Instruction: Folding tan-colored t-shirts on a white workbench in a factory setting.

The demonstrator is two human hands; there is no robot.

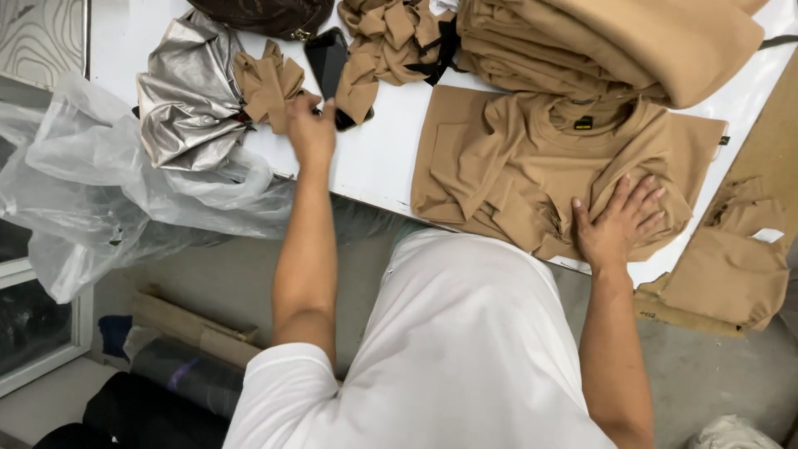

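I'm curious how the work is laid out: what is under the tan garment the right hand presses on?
The tan knit garment lies flat on the white table, under the right hand. Its lower edge shows more tan folds; whether other pieces lie beneath is hidden.

Tan shirt flat; tan scrap crumpled

Shirt flat on table, right hand on its near edge. Stack behind shirt. Left hand at far left, touching scraps, phone just beside. Foil sheet left of scraps. Bag hangs off table's left edge.
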